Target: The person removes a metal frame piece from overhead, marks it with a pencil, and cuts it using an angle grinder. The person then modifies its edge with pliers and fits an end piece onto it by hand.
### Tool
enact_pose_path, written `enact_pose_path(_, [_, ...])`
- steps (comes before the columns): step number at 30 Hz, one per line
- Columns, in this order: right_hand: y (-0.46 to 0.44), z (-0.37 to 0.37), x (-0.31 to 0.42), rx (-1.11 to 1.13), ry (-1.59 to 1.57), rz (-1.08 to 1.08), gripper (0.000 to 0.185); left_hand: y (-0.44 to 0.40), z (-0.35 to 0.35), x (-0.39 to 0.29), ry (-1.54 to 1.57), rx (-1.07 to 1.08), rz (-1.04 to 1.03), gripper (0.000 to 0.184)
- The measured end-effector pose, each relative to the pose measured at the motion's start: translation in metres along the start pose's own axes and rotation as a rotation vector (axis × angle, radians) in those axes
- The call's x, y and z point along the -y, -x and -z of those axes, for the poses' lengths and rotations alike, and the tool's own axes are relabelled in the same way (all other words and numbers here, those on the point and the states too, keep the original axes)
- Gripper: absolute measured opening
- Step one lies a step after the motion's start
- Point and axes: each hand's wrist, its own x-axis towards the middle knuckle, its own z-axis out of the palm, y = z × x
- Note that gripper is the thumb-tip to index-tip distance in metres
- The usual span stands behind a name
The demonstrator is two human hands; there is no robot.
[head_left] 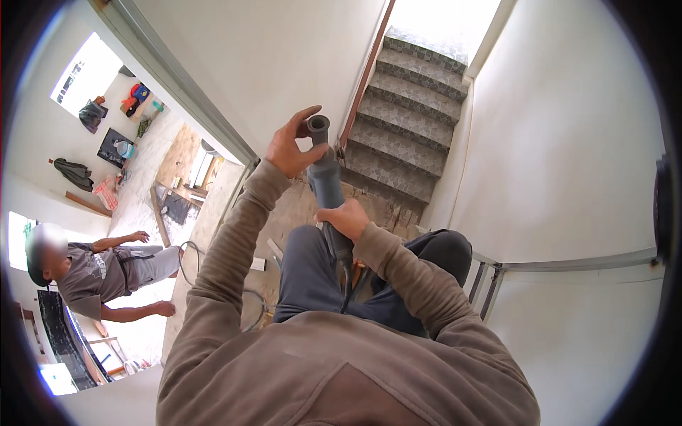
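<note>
Well, the fingers of my right hand [347, 219] grasped the power tool [327, 186] by my knees [305, 248], while those of my left hand [290, 148] curved about its round end [319, 130], how firmly I couldn't tell; a steady right hold and slack cord [347, 284] seemed wise

Grey stairs [406, 117] ahead; at left, a co-worker [96, 273] and dark garment [74, 175].
</note>
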Motion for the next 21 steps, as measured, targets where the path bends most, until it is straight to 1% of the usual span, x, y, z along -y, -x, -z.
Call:
enact_pose_path(2, [-0.002,-0.001,-0.004,0.003,0.005,-0.008,0.047,0.001,0.001,0.005,0.186,0.008,-0.065,0.086])
enact_pose_path(5, [-0.002,-0.002,-0.007,-0.008,0.013,0.003,0.046,0.005,-0.002,-0.008,-0.026,-0.097,-0.091,0.080])
enact_pose_path(8, [-0.006,-0.004,-0.010,-0.004,-0.043,0.038,0.037,0.004,-0.005,0.003,-0.109,-0.024,-0.022,0.079])
enact_pose_path(11, [-0.001,-0.001,-0.004,0.030,-0.020,0.031,0.036,0.005,0.002,0.001,0.194,0.058,-0.009,0.081])
enact_pose_path(12, [-0.002,-0.001,-0.005,0.017,-0.012,0.034,0.040,0.005,-0.003,0.000,0.331,0.015,-0.062,0.083])
enact_pose_path(14, [-0.003,-0.001,-0.010,-0.010,0.002,0.038,0.046,0.008,-0.007,-0.008,0.057,-0.046,-0.088,0.080])
enact_pose_path(15, [-0.002,0.000,-0.010,-0.016,-0.003,0.036,0.045,0.009,-0.006,-0.012,-0.084,-0.084,-0.095,0.079])
enact_pose_path(16, [-0.002,0.000,-0.008,-0.015,-0.006,0.035,0.044,0.009,-0.007,-0.011,-0.157,-0.087,-0.079,0.077])
enact_pose_path(19, [0.001,-0.002,-0.003,0.035,-0.083,0.024,0.040,0.006,-0.004,0.002,0.026,-0.047,0.092,0.080])
enact_pose_path(20, [0.002,-0.002,-0.001,0.054,-0.121,0.013,0.038,0.007,-0.001,0.007,0.099,-0.034,0.050,0.080])
enact_pose_path(21, [0.001,-0.002,-0.001,0.045,-0.114,0.010,0.037,0.008,0.000,0.004,0.090,-0.069,0.001,0.079])
